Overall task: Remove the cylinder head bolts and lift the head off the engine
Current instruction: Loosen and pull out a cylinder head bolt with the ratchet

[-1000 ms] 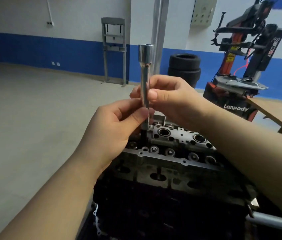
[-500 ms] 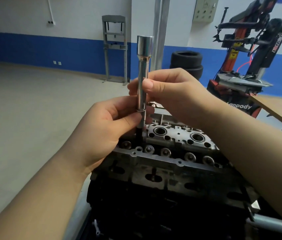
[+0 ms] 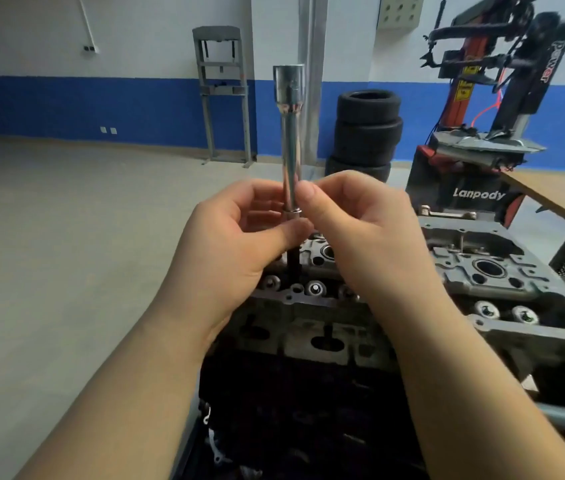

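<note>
Lifting: your long chrome socket extension (image 3: 289,140) stands higher above the cylinder head (image 3: 309,303) than a second ago.
Grip: left hand (image 3: 236,251) and right hand (image 3: 360,233) both pinch its shaft.
Bolt: dark shank below your fingers, probably backing out.
Head: still seated on the engine.

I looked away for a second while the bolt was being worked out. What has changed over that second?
Little. The left hand and right hand have stayed pinched around the long socket extension, which remains upright over the same hole at the left end of the cylinder head. The fingers have shifted slightly on the shaft, as if twirling it. A dark bolt shank shows below the tool. The camera moved closer.
</note>
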Available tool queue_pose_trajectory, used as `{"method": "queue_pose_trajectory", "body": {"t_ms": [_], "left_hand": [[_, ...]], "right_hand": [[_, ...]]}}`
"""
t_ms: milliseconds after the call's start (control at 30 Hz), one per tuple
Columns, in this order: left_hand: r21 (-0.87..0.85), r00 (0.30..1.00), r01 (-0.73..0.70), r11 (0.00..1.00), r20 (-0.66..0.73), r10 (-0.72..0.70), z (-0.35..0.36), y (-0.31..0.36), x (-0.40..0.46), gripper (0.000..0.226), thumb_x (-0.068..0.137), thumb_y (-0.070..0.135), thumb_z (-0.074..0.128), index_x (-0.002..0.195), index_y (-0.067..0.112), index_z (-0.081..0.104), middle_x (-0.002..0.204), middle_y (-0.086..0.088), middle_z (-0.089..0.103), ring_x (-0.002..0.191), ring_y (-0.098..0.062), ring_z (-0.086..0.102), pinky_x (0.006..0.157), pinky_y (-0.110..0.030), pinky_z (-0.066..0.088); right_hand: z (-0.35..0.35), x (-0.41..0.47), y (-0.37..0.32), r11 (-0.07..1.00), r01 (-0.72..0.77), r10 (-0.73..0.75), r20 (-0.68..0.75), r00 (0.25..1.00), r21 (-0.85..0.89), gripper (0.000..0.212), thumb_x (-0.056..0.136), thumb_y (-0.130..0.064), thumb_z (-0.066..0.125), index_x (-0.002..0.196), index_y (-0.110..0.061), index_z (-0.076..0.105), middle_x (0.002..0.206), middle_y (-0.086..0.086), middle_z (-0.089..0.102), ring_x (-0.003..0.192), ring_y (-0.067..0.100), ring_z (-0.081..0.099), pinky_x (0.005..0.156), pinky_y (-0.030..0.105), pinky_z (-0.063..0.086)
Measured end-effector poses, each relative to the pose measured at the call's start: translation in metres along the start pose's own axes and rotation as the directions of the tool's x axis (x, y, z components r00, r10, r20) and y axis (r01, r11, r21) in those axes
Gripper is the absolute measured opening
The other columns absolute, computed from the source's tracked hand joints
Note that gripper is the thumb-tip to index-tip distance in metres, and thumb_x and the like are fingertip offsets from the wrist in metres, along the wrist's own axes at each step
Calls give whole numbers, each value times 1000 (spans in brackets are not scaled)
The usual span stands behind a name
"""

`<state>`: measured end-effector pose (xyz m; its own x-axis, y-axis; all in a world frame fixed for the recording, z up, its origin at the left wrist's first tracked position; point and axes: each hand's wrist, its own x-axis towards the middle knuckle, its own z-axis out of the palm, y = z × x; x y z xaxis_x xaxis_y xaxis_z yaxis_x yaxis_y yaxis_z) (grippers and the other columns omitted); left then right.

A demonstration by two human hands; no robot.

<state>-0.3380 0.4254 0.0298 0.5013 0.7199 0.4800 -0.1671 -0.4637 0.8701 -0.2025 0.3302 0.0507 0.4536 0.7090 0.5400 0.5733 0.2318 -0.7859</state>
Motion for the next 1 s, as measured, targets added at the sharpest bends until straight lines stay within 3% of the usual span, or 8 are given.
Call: {"method": "queue_pose_trajectory", "body": {"t_ms": [67, 133, 233, 300, 533, 733, 933, 1000], "left_hand": [[64, 1000, -21, 998, 15, 20, -2, 4, 2, 31, 82, 33, 83, 111, 42, 78, 111, 3, 79, 110, -18, 75, 92, -46, 63], [88, 997, -58, 994, 48, 54, -6, 13, 9, 43, 83, 24, 70, 120, 45, 75, 117, 6, 76, 118, -17, 70, 96, -46, 62], [-170, 982, -121, 978, 120, 143, -15, 36, 24, 56, 85, 4, 58, 130, 32, 72, 125, 3, 76, 122, -19, 71, 99, -46, 60], [-249, 966, -128, 960, 187, 178, -16, 46, 30, 44, 95, 7, 54, 130, 28, 70, 120, 0, 79, 113, -22, 76, 93, -42, 64], [-109, 950, -259, 960, 149, 274, -5, 44, 36, 31, 107, 7, 58, 133, 21, 69, 102, 1, 81, 93, -20, 80, 79, -34, 67], [-29, 952, -307, 951, -16, 307, 6, 40, 39, 30, 93, 27, 81, 115, 42, 67, 94, 12, 75, 90, -13, 78, 78, -41, 66], [-142, 933, -153, 978, 304, 190, -6, 41, 35, 30, 108, 14, 58, 126, 35, 68, 109, 10, 80, 100, -12, 78, 86, -32, 65], [-119, 933, -137, 983, 317, 168, -14, 42, 35, 37, 108, 8, 57, 127, 37, 68, 110, 13, 80, 101, -10, 78, 83, -30, 65]], "right_hand": [[-2, -7, 0, 1000, -1, 0, 74, 997, 11, 20, 96, -46, 71, 102, -27, 74, 91, -11, 78, 88, 6, 73, 77, 29, 60], [-5, -13, 3, 999, 9, -13, 125, 992, 36, 17, 95, -40, 75, 107, -28, 73, 98, -9, 78, 94, 10, 73, 82, 32, 60], [-7, -17, 4, 998, 8, -23, 290, 957, 55, 33, 92, -30, 74, 123, -35, 66, 114, -8, 74, 107, 15, 69, 90, 49, 58], [-5, -15, 4, 998, 63, -50, 349, 936, -26, 41, 92, -28, 72, 130, -40, 60, 116, -10, 72, 110, 14, 67, 91, 48, 57], [6, -7, 4, 986, 8, 40, 285, 958, -167, 33, 88, -39, 77, 117, -30, 64, 101, -2, 73, 94, 17, 71, 84, 50, 58], [4, -6, 15, 993, -12, 34, 180, 983, -117, 26, 85, -30, 81, 107, -25, 69, 98, -2, 77, 92, 18, 75, 86, 51, 60], [-2, -2, 19, 1000, 16, -11, 275, 961, -17, 25, 94, -19, 70, 119, -18, 72, 111, -1, 79, 111, 22, 72, 102, 56, 53], [-1, -2, 17, 999, -21, 11, 310, 951, 28, 28, 95, -17, 69, 123, -17, 71, 115, -1, 78, 116, 20, 71, 105, 53, 52]]}}
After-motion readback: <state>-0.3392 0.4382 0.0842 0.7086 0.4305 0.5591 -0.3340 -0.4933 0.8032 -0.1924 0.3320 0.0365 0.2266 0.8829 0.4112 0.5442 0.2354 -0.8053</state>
